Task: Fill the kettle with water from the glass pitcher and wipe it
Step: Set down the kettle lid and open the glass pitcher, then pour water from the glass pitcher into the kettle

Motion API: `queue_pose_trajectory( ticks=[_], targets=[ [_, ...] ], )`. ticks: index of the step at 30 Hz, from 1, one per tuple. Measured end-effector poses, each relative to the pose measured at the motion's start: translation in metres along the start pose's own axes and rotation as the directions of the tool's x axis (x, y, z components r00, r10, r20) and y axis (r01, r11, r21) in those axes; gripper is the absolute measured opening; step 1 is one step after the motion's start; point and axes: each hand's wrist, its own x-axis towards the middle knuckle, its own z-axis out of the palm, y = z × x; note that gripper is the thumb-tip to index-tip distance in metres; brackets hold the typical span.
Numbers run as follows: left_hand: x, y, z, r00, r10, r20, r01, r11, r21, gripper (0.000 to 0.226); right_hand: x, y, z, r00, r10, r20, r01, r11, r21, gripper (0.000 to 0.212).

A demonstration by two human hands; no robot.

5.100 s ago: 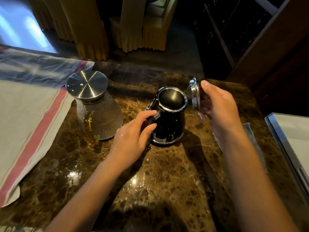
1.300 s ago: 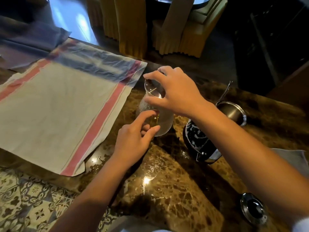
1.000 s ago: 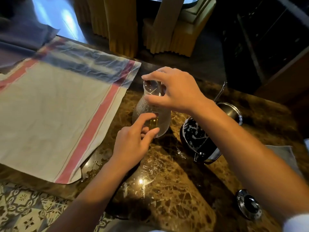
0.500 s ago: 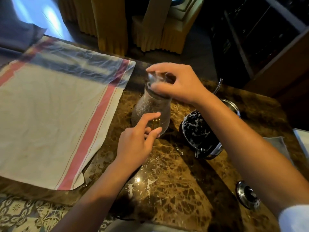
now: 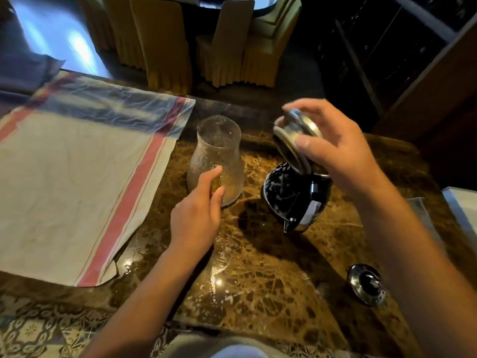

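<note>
The glass pitcher (image 5: pixel 215 153) stands uncovered on the brown marble counter (image 5: pixel 258 280), its mouth bare. My left hand (image 5: pixel 197 215) is at its amber handle on the near side, fingers curled around it. Just right of the pitcher, my right hand (image 5: pixel 333 143) holds the round metal pitcher lid (image 5: pixel 294 138) tilted in the air above the kettle. The black kettle (image 5: pixel 294 197) sits with no lid on it, wet droplets on its side. Lying at the near right is the kettle lid (image 5: pixel 366 284).
A large white cloth with red stripes (image 5: pixel 72 182) covers the counter's left part. A folded grey cloth (image 5: pixel 423 218) lies at the right, and beyond it a white tray edge (image 5: pixel 462 202). Yellow-covered chairs (image 5: pixel 165 47) stand beyond the counter. Water patches shine near the front.
My right hand has lifted the metal lid off the pitcher and carried it right, over the kettle. My left hand has stayed at the pitcher handle.
</note>
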Motion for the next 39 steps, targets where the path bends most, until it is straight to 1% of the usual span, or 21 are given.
queue_pose_trajectory(
  ticks=[3, 7, 10, 12, 15, 16, 19, 25, 31, 36, 39],
  targets=[
    [-0.002, 0.009, 0.004, 0.999, -0.041, -0.007, 0.041, 0.999, 0.006, 0.037, -0.048, 0.008, -0.019, 0.998, 0.019, -0.057, -0.018, 1.0, 0.018, 0.054],
    [-0.003, 0.011, 0.008, 0.996, -0.08, -0.026, 0.08, 0.997, 0.016, 0.037, -0.105, 0.022, -0.04, 0.987, 0.048, -0.156, -0.045, 0.999, 0.026, 0.051],
    [-0.004, 0.01, 0.008, 0.992, -0.114, -0.053, 0.114, 0.993, -0.003, 0.034, -0.142, 0.037, -0.05, 0.965, 0.145, -0.219, -0.134, 0.989, 0.061, 0.046],
    [-0.005, 0.011, 0.009, 0.987, -0.132, -0.088, 0.134, 0.991, 0.02, 0.033, -0.167, 0.049, -0.053, 0.946, 0.21, -0.248, -0.195, 0.977, 0.085, 0.045],
    [-0.007, 0.013, 0.011, 0.984, -0.147, -0.102, 0.151, 0.988, 0.042, 0.032, -0.199, 0.068, -0.049, 0.928, 0.278, -0.247, -0.263, 0.96, 0.093, 0.043],
    [-0.007, 0.015, 0.011, 0.984, -0.149, -0.102, 0.154, 0.987, 0.052, 0.032, -0.207, 0.075, -0.046, 0.928, 0.286, -0.238, -0.28, 0.958, 0.06, 0.044],
    [-0.009, 0.018, 0.009, 0.981, -0.167, -0.101, 0.173, 0.984, 0.05, 0.034, -0.222, 0.091, -0.032, 0.934, 0.286, -0.213, -0.319, 0.937, -0.143, 0.051],
    [-0.01, 0.021, 0.01, 0.979, -0.175, -0.108, 0.182, 0.981, 0.06, 0.037, -0.235, 0.103, 0.004, 0.926, 0.324, -0.191, -0.37, 0.878, -0.304, 0.065],
    [-0.009, 0.015, 0.01, 0.981, -0.164, -0.1, 0.17, 0.984, 0.054, 0.036, -0.239, 0.119, 0.028, 0.929, 0.33, -0.165, -0.369, 0.84, -0.398, 0.069],
    [-0.01, 0.017, 0.01, 0.984, -0.143, -0.107, 0.148, 0.988, 0.042, 0.037, -0.242, 0.125, 0.037, 0.912, 0.356, -0.204, -0.41, 0.814, -0.413, 0.072],
    [-0.01, 0.016, 0.011, 0.983, -0.147, -0.109, 0.151, 0.988, 0.035, 0.037, -0.245, 0.128, 0.04, 0.906, 0.367, -0.211, -0.423, 0.798, -0.43, 0.071]
  ],
)
